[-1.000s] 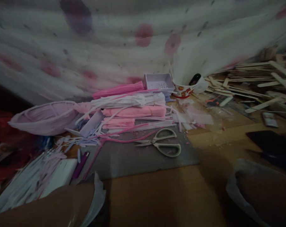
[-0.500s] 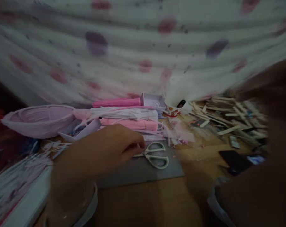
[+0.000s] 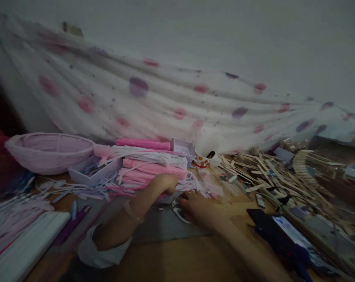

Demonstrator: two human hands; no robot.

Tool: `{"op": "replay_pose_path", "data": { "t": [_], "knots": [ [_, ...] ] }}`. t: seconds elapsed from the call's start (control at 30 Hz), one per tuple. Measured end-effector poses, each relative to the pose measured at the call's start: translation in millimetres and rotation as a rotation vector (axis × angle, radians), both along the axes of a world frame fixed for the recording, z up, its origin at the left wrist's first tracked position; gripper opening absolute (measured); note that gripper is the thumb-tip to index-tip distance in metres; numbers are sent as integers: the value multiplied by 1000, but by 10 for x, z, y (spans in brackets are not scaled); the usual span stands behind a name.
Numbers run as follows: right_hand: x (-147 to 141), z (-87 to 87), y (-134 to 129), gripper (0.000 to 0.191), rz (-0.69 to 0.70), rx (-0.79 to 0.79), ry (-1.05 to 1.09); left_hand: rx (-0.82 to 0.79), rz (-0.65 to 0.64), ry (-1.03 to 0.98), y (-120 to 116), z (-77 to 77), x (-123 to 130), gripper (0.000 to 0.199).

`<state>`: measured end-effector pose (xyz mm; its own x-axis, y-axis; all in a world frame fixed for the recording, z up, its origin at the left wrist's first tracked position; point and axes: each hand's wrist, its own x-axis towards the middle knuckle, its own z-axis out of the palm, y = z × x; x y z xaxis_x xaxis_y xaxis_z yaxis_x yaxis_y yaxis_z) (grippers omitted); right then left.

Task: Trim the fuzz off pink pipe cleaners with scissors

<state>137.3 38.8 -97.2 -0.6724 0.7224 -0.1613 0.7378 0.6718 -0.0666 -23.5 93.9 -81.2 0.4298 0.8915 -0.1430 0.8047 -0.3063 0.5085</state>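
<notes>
My left hand [image 3: 163,184], with a bangle on the wrist, is bent down in front of the pink pipe-cleaner bundles [image 3: 154,169]. Its fingers are curled together, and whatever they may hold is hidden. My right hand [image 3: 195,206] reaches in from the right, its fingers closed over the handles of the scissors [image 3: 175,210]. The scissors' blades point left over a grey mat [image 3: 154,226], and the right hand covers part of the handles. Both hands are close together, the left just beyond the scissors.
A lilac basket [image 3: 48,154] and a small open box [image 3: 91,176] stand at left. White sticks [image 3: 30,246] lie in front. Wooden sticks [image 3: 262,170] are heaped at right, near a lit phone [image 3: 297,237]. Another person's hand [image 3: 339,188] is at far right.
My right arm has swung in from the right, and its hand has come onto the scissors. My left hand has moved slightly away from me. The view has tilted up.
</notes>
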Motion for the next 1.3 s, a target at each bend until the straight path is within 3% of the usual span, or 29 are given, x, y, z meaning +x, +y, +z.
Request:
{"op": "replay_pose_path", "data": {
  "t": [0.13,0.3,0.37,0.43,0.47,0.53,0.7,0.83,0.97,1.07,1.23,1.3],
  "knots": [
    [223,136,-75,13,-10,-59,49,40,-11,-174,-35,311,-293,19],
    [606,394,-45,23,-41,-122,255,341,111,-553,-203,680,-542,21],
    [662,497,45,25,-92,-296,646,475,170,-656,-275,765,-564,25],
    [615,593,148,48,-161,-508,1104,574,212,-720,-336,815,-556,25],
    [557,642,196,58,-179,-582,1281,616,218,-736,-361,830,-546,23],
    [393,748,276,64,-175,-599,1417,689,193,-733,-401,847,-520,19],
    [-31,1018,348,40,-210,-498,1520,790,103,-615,-466,850,-440,18],
    [-199,1095,360,35,-185,-409,1587,819,111,-547,-508,850,-367,17],
    [-174,1059,435,33,-134,-339,1651,814,123,-519,-470,838,-403,16],
    [-31,1042,534,31,-138,-277,1689,762,161,-504,-360,819,-597,18],
    [210,1044,670,32,-210,-162,1789,969,450,-536,-286,823,-865,17],
    [232,1044,674,31,-227,-134,1810,819,429,-576,-344,822,-764,15]
  ]
}}
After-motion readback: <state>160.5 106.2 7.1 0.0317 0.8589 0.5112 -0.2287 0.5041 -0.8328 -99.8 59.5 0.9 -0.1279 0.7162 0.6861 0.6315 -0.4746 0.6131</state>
